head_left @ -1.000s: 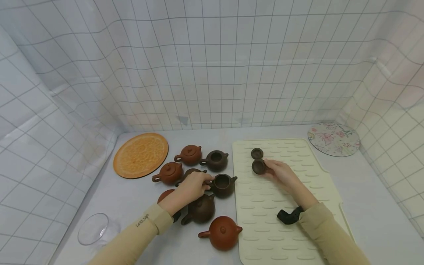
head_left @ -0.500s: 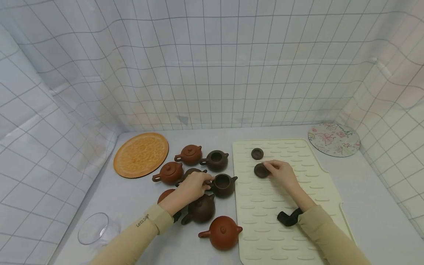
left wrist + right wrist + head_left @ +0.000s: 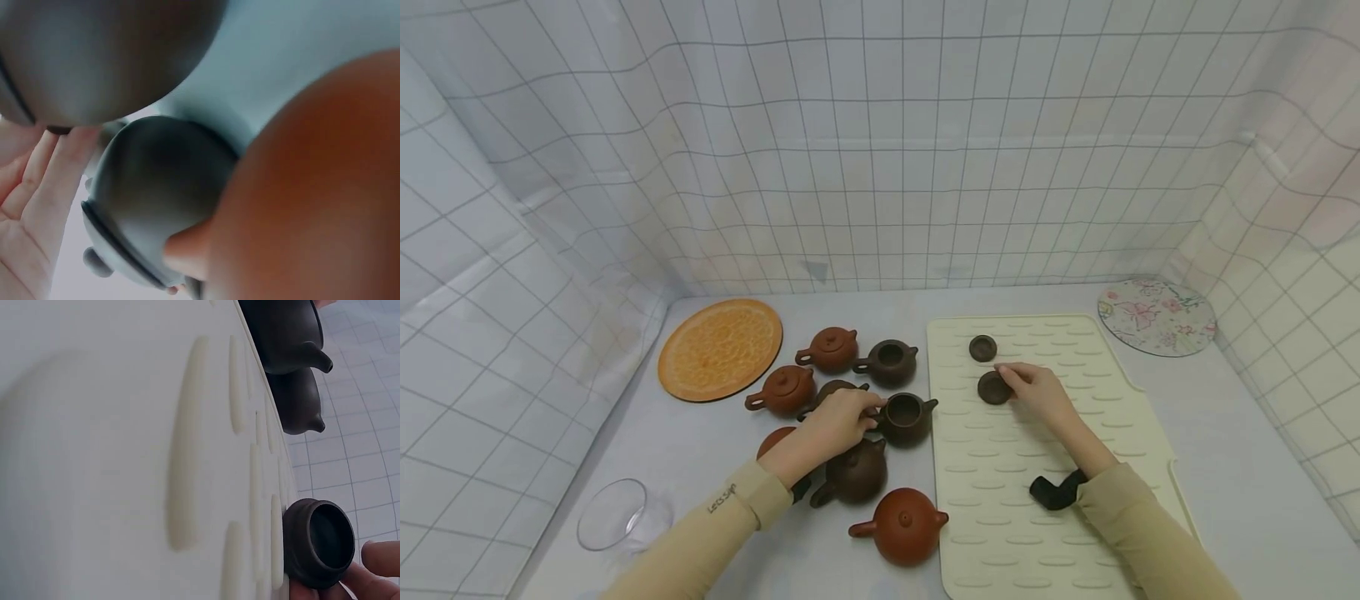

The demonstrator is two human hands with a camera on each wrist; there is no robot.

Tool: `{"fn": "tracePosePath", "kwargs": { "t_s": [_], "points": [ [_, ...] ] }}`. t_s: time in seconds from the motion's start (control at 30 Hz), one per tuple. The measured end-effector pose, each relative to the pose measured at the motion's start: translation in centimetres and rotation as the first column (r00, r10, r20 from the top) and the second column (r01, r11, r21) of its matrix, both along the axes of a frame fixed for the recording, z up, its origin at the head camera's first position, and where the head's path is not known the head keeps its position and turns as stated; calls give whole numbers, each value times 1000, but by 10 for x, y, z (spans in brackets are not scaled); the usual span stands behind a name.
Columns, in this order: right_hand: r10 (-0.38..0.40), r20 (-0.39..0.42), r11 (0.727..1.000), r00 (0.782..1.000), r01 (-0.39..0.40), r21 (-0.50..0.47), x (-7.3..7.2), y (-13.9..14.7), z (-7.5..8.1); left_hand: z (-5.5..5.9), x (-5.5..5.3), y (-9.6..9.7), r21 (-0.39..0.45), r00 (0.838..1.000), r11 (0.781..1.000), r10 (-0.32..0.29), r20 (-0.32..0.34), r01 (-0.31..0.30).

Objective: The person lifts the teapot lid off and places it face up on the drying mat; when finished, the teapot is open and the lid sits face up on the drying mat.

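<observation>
My left hand (image 3: 838, 423) grips the handle side of a dark brown lidless teapot (image 3: 905, 419), which stands beside the cream mat (image 3: 1000, 467). In the left wrist view, dark teapots (image 3: 156, 187) and a red-brown one (image 3: 319, 194) crowd close to that hand. My right hand (image 3: 1043, 393) holds a dark teapot lid (image 3: 994, 387) by its right edge. In the right wrist view the lid (image 3: 315, 544) sits on the mat, hollow side away from it, fingers at its rim and one fingertip slightly off. A second dark lid (image 3: 982, 348) lies just behind it.
Several teapots cluster left of the mat, including another lidless dark one (image 3: 887, 363) and a lidded red-brown one (image 3: 906, 527) in front. A clear glass (image 3: 613, 517) stands front left. An orange round mat (image 3: 721, 350) and a flowered disc (image 3: 1157, 317) lie at the back.
My right hand has turned the lid and lowered it onto the mat, slightly right and nearer, apart from the second lid. My left hand stays on the teapot.
</observation>
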State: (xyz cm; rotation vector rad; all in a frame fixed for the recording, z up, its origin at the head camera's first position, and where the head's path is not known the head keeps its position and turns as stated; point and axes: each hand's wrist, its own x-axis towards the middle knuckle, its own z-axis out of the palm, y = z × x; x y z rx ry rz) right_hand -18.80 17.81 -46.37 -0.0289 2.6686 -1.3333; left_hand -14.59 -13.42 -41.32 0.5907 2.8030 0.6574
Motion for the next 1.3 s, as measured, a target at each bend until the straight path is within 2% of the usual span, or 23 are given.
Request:
{"fn": "tracePosePath", "kwargs": {
  "t_s": [0.17,0.3,0.43,0.53,0.63,0.83,0.9,0.97,1.03,1.1,1.2,1.3],
  "points": [
    [-1,-4,999,1000,1,36,1,0,4,4,2,0,-38,999,999,-28,16,29],
    [-12,-28,999,1000,13,42,1,2,7,12,8,-1,-38,999,999,-39,-6,39],
    [-10,-80,999,997,13,38,5,2,13,20,18,-8,-16,995,998,-67,-70,66],
    [26,-137,999,990,-22,30,10,-4,22,23,29,-18,7,988,997,-71,-138,73],
    [84,-194,996,977,-83,15,17,-17,32,25,43,-30,41,987,999,-28,-161,35],
    [243,-269,968,932,-249,9,29,-54,51,19,74,-47,103,987,988,122,-100,-112],
    [322,-278,944,905,-329,22,34,-67,56,14,83,-50,118,982,980,172,-82,-162],
    [409,-285,908,867,-419,29,37,-80,60,9,91,-52,133,974,968,220,-56,-211],
    [502,-296,856,813,-515,37,39,-92,61,4,98,-53,154,965,956,260,-44,-251],
    [586,-310,798,748,-599,65,40,-103,61,0,102,-53,171,955,944,293,-38,-283],
    [687,-318,715,654,-687,131,39,-117,61,-6,105,-54,195,948,936,311,-66,-294],
    [751,-297,652,590,-732,195,39,-128,61,-11,105,-54,203,943,931,323,-77,-302]
  ]
}}
